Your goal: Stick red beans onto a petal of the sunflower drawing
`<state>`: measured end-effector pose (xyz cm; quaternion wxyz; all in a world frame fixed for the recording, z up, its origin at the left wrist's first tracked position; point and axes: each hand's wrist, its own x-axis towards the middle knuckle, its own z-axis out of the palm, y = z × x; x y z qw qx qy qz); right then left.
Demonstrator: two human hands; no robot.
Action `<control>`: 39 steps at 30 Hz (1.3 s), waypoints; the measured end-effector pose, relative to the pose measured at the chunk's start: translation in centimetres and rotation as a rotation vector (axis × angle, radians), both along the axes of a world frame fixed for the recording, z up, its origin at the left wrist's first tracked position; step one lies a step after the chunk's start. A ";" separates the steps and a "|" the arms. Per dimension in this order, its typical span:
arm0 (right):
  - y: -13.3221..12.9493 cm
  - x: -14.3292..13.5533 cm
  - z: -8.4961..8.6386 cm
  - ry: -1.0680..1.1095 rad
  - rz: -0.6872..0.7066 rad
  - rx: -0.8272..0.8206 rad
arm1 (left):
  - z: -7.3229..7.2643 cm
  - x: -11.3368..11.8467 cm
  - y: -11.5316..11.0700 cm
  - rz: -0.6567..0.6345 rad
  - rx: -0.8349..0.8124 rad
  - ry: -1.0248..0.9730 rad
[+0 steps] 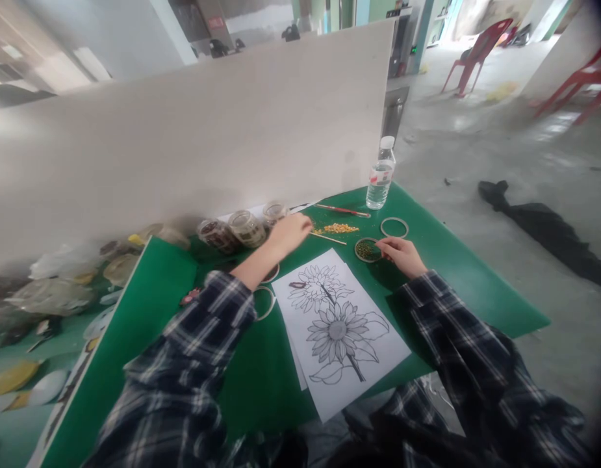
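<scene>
My right hand (397, 253) is closed, thumb and fingertips at the right rim of a shallow round lid (362, 259) of small green beans. My left hand (291, 234) reaches over the back of the table beside yellow grains (342, 228); its fingers are curled together and anything in them is hidden. A thin wooden stick (332, 239) lies just right of it. Between my forearms rests a paper with a sunflower drawing (336, 330), which has a small dark-red patch on one upper petal. Another sheet lies partly beneath it.
Glass jars (246, 229) stand at the back left, below a white partition (193, 143). A water bottle (379, 179), a red pen-like tool (346, 210) and a ring-shaped lid (394, 227) are at the back right. Another ring (265, 313) lies by my left sleeve. A green board (129, 325) leans at left.
</scene>
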<state>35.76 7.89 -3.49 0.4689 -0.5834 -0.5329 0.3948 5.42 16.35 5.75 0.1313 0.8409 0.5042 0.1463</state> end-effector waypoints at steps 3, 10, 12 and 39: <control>0.0 0.0 0.1 -0.034 0.006 0.015 | -3.0 4.7 -1.0 -0.086 -0.082 -0.012; -0.2 0.1 0.3 -0.093 0.001 0.052 | -6.4 8.3 -0.9 -0.033 -0.109 0.051; -0.3 0.1 0.4 -0.103 0.008 0.061 | -6.7 8.3 -0.6 -0.030 -0.106 0.091; -0.7 -0.3 0.7 -0.544 0.020 0.317 | -1.4 1.9 -10.1 0.013 -0.325 -0.414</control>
